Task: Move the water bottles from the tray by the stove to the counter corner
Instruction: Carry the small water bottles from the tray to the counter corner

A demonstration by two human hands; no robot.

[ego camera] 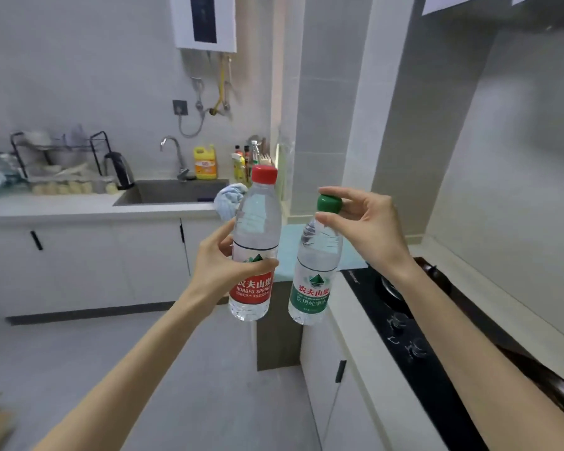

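Observation:
My left hand (223, 260) grips a clear water bottle with a red cap and red label (256, 242) round its middle, holding it upright in the air. My right hand (368, 222) pinches the green cap of a second bottle with a green label (315, 278), which hangs from my fingers. Both bottles are held side by side, apart, over the floor in front of the counter corner. A light blue mat (290, 252) lies on that corner behind the bottles. No tray shows in this view.
A black gas stove (401, 317) is set into the counter at right. Behind are a sink (173, 192) with a tap, a yellow detergent jug (205, 162), condiment bottles (245, 157), a blue cloth (228, 200), a kettle and a dish rack (59, 157).

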